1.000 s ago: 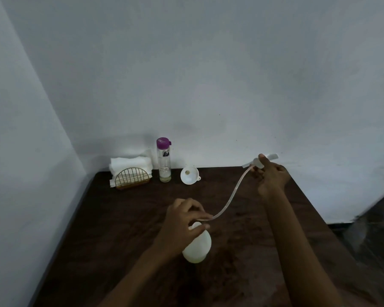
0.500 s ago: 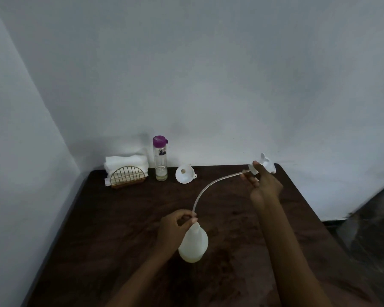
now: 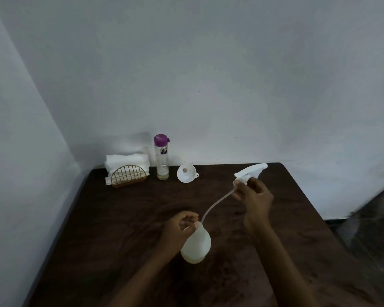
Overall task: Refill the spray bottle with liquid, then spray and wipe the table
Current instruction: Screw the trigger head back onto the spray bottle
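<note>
The right hand [image 3: 254, 196], clamped on the sprayer head [image 3: 249, 172], had swung its tube [image 3: 215, 203] upward (tip still in the neck); the left hand [image 3: 177, 229] gripped the bottle [image 3: 196, 245] mid-table, almost ready for refilling.

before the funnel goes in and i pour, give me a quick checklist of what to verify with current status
1. Spray head off the bottle: ok, held up in the right hand.
2. Dip tube clear of the neck: not ok, its lower end sits at the bottle mouth.
3. Bottle steadied upright: ok, the left hand grips its neck on the table.
4. Funnel within reach: ok, lying by the back wall, untouched.
5. Refill bottle opened: not ok, purple cap on.
6. Liquid level in the spray bottle: cannot tell.
</note>
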Tool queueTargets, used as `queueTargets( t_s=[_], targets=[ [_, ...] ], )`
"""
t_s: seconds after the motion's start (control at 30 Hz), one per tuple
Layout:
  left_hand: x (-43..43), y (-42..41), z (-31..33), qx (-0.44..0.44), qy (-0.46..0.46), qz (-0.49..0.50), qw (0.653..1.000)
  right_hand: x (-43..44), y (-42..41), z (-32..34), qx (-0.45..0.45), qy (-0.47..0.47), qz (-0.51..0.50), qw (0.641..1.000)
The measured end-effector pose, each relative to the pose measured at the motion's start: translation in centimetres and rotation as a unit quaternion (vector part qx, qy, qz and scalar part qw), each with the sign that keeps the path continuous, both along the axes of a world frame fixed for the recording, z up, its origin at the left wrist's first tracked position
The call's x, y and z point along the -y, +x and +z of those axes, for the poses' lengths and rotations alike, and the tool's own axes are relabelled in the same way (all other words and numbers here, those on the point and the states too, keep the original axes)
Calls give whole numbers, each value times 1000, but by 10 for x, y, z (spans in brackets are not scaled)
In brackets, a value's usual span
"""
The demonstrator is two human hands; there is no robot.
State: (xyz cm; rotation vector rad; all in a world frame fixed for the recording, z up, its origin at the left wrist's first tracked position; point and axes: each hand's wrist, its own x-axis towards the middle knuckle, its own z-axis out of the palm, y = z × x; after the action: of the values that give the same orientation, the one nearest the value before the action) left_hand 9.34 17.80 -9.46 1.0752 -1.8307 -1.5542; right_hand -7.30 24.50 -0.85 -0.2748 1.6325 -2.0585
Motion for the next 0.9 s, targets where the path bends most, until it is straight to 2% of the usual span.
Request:
queueTargets(
  t_s=[0.23, 0.43, 0.9],
  targets=[
    [2, 2, -7, 41, -21, -52, 998, -3, 36, -31, -112, 64, 117, 985],
    [-1, 2, -7, 27, -13, -16, 999, -7, 53, -54, -209, 129, 182, 952],
    [-9, 5, -15, 32, -57, 27, 998, -13, 69, -83, -224, 192, 184, 938]
  ],
)
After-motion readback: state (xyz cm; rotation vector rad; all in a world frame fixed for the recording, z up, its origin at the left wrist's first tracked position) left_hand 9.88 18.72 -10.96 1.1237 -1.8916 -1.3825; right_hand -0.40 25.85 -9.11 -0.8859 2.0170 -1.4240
